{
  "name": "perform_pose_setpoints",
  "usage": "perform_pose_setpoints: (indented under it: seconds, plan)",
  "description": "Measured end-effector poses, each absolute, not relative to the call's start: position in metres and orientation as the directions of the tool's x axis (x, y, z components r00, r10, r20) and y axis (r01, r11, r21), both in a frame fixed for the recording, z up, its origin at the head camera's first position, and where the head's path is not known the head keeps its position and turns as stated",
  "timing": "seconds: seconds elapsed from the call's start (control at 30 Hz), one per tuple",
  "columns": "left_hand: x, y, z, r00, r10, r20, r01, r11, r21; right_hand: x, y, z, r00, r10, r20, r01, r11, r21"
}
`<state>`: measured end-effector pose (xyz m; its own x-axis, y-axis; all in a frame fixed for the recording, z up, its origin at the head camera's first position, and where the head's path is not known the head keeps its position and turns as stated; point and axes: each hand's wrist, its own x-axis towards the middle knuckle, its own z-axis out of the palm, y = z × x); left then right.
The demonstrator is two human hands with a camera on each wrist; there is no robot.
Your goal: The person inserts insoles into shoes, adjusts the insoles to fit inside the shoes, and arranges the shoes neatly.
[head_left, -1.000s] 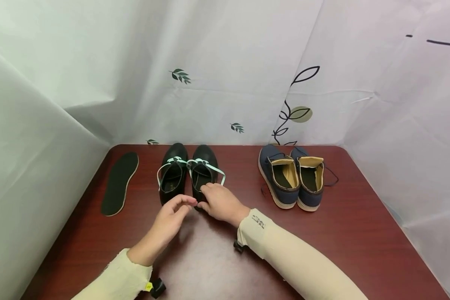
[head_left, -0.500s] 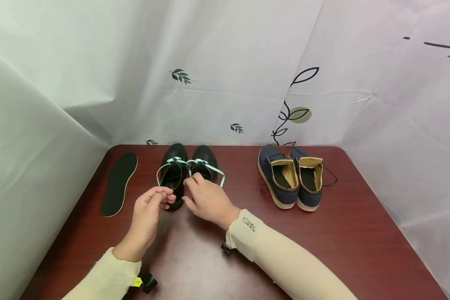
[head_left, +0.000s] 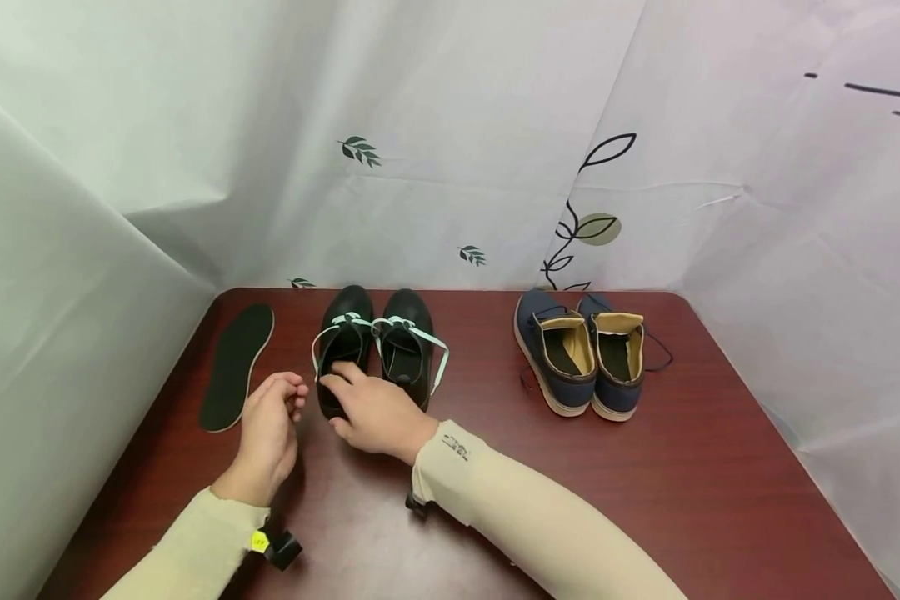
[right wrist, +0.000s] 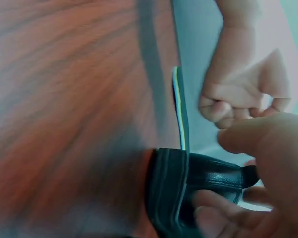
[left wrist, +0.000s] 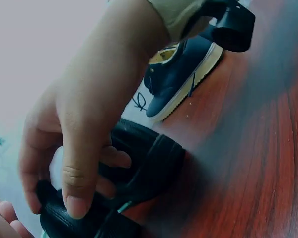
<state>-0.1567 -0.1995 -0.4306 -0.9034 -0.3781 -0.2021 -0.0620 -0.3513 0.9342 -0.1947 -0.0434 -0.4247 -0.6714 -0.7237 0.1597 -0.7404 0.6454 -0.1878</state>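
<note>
My right hand (head_left: pixel 378 408) reaches over the heel end of the left black shoe (head_left: pixel 348 302), fingers bent loosely above its opening. In the right wrist view its fingers overlap that black shoe (right wrist: pixel 169 188); whether they touch it I cannot tell. Beside it stands the right black shoe (head_left: pixel 408 310), pale mint laces loosely threaded through both. My left hand (head_left: pixel 268 421) hovers between the left shoe and a dark insole (head_left: pixel 232 358), fingers loosely curled around nothing. The right wrist view also shows the left hand (right wrist: pixel 248 84) with bent fingers and the insole's edge (right wrist: pixel 180 109).
Two navy shoes (head_left: pixel 568 393) with tan linings stand together at the right of the reddish-brown table (head_left: pixel 480 483), a dark lace trailing from them. A white patterned sheet (head_left: pixel 420 200) hangs behind and along both sides.
My right hand has moved left from the right black shoe to the left one, uncovering the right shoe's opening. My left hand has drawn away to the left. The shoes stay put.
</note>
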Motion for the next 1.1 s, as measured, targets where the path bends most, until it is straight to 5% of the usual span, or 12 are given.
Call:
perform_pose_setpoints:
  seconds: [0.33,0.7,1.1]
  plan:
    - [-0.162,-0.205,-0.442,-0.897,-0.343,-0.280,-0.143,-0.373,0.917,-0.206,-0.069,-0.424,-0.798,-0.602,0.002,-0.601,0.795,-0.080]
    - [-0.184,-0.217,-0.441,-0.920,-0.198,-0.338,-0.303,-0.185,0.935,-0.201,-0.068,-0.431,-0.802,-0.597,0.033,-0.596,0.795,-0.108]
    - [-0.205,-0.224,-0.449,-0.933,-0.064,-0.353,-0.345,-0.108,0.932,-0.192,-0.062,-0.434,-0.765,-0.641,0.058,-0.644,0.761,-0.077]
